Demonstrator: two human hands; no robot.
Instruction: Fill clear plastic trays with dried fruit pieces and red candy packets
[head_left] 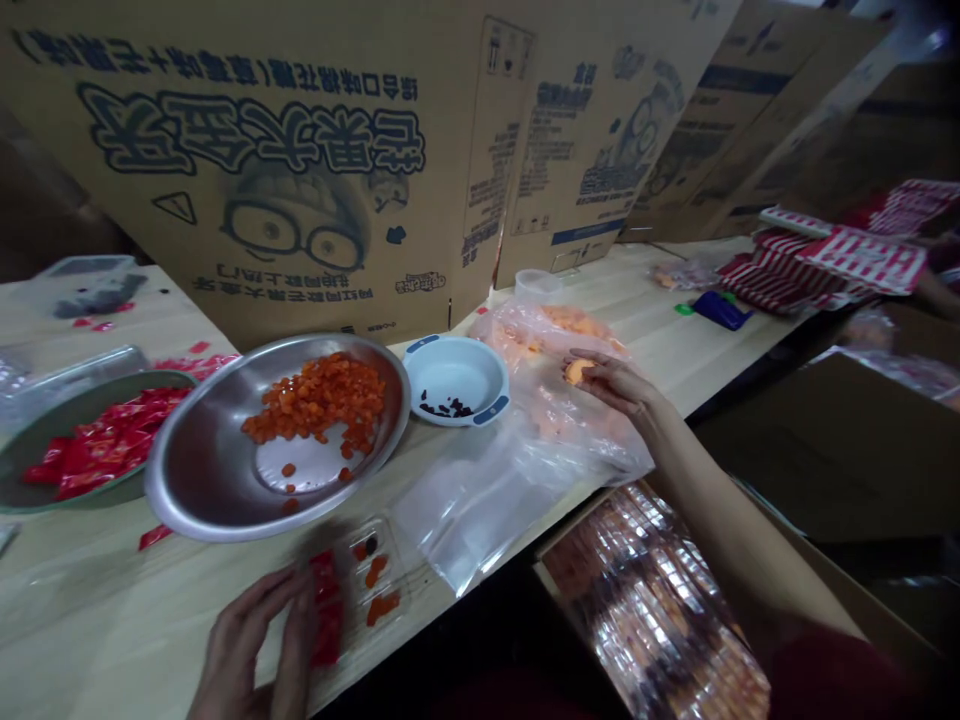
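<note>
My right hand (619,385) is raised over a clear bag of pale orange pieces (577,322), pinching one pale orange piece (577,371) between its fingertips. At the table's front edge, my left hand (259,635) has its thumb and fingers closed at the left side of a small clear plastic tray (396,570). Red packets (326,610) lie along that side, right by the fingertips. The tray's other compartments hold orange gummy-like pieces (382,607) and a dark piece (370,544). Exactly where the left fingertips grip is partly hidden.
Behind the tray stand a steel bowl (202,460) of orange pieces, a green bowl (75,490) of red packets and a blue bowl (457,360) with dark bits. Cardboard boxes (450,200) wall the back. A box of wrapped trays (652,600) sits below the edge. Striped cartons (817,260) lie right.
</note>
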